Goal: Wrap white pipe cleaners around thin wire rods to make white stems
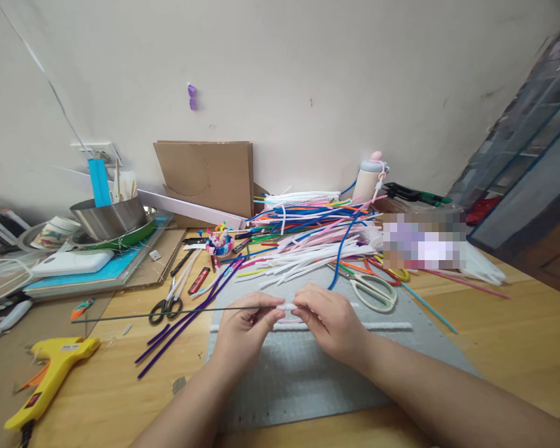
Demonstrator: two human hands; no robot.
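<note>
My left hand (245,326) pinches a long thin dark rod (130,315) that sticks out far to the left, over the table. Between my fingertips is a short fuzzy white pipe cleaner piece (287,306) at the rod's end. My right hand (329,317) has thumb and fingers closed on this white piece; its far end is partly hidden. Whether the piece is wound around the rod I cannot tell. Below both hands, a long white pipe cleaner (387,326) lies across the grey cutting mat (303,379).
A heap of coloured pipe cleaners (308,224) lies behind my hands. Pale-handled scissors (376,292) rest to the right, black scissors (165,309) and purple pipe cleaners (186,323) to the left. A yellow glue gun (51,373) lies at the left front. Cardboard (205,180) leans on the wall.
</note>
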